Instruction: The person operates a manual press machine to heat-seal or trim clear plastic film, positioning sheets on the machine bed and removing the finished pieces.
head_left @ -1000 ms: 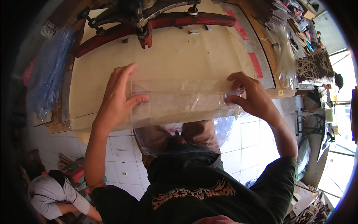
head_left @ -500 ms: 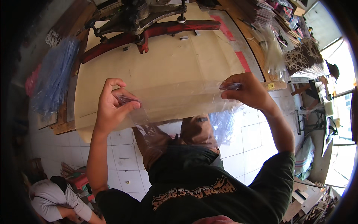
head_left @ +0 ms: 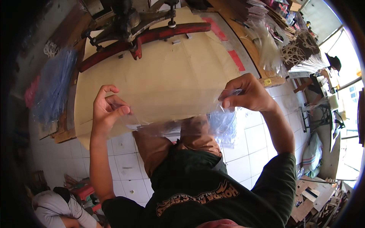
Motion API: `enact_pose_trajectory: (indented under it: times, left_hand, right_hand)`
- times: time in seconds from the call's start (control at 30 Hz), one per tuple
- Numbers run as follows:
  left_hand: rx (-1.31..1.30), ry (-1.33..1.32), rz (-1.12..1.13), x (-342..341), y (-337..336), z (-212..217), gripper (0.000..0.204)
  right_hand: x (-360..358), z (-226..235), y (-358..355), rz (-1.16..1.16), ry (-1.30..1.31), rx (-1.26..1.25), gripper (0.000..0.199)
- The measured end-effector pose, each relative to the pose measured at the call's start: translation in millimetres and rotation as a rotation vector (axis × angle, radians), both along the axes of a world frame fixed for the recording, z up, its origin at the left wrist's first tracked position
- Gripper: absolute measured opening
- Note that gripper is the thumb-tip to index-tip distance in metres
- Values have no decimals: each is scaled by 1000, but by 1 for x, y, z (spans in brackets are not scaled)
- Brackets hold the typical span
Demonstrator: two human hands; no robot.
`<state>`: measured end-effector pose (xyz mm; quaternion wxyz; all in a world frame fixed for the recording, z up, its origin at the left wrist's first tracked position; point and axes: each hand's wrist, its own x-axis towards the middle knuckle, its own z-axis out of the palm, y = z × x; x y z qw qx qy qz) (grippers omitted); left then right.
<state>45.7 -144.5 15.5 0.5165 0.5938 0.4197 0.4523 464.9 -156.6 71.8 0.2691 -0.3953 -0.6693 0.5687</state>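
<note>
A clear plastic sheet is stretched between my two hands, above the near edge of a table covered with tan paper. My left hand pinches its left end between thumb and fingers, with the index finger raised and curled. At the other end, my right hand grips a bunched corner between thumb and fingers. The sheet is so see-through that its lower edge is hard to make out. Beyond my hands, a red metal bar of a press spans the far part of the table.
Blue plastic sheets are heaped at the table's left. Clear plastic strips and bundled white cords lie at the right. More clear plastic hangs by my lap. A person in a grey shirt is low at the left.
Both hands have come slightly lower and left in the picture, with the plastic sheet still between them. The sheet's hanging part has swung up toward the table edge. The view has shifted a little.
</note>
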Motion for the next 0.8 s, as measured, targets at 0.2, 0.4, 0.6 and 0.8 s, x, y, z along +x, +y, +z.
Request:
enact_pose_trajectory:
  times: [0.2,0.4,0.6,0.8]
  left_hand:
    - [21,-56,-11,-1,0,3,59]
    - [54,-99,-3,0,3,-1,61]
    - [144,-215,88,10,-2,3,62]
    - [96,-443,79,39,10,14,60]
  right_hand:
    - [0,-1,2,80,117,51,22]
    - [-2,-19,3,55,291,106,23]
    - [4,-17,10,-56,320,109,16]
    - [7,12,-12,-39,446,348,24]
